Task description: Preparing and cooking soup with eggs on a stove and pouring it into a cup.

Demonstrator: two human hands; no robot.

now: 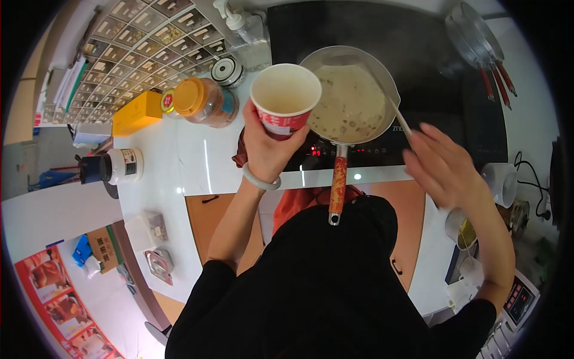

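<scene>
My left hand (271, 146) is shut on a red and white paper cup (282, 123), held upright with its mouth toward me. The inside looks pale, and I cannot tell whether anything is in it. Just right of the cup, a metal saucepan (394, 85) sits on the black induction cooktop (430, 130). A milky broth (347, 101) with small brown pieces fills part of it. The pan's mottled orange handle (338, 184) points toward me. A long-handled utensil (397, 110) leans over the pan's right rim. My blurred right hand (444, 166) is at its upper end; whether it grips it is unclear.
Left of the cooktop stand an orange-lidded jar (193, 98), a lidded patterned pot (226, 72) and a pump bottle (249, 40). Small drawers (152, 54) line the back left. Pans with red handles (475, 40) hang at right. A digital scale (520, 298) is at lower right.
</scene>
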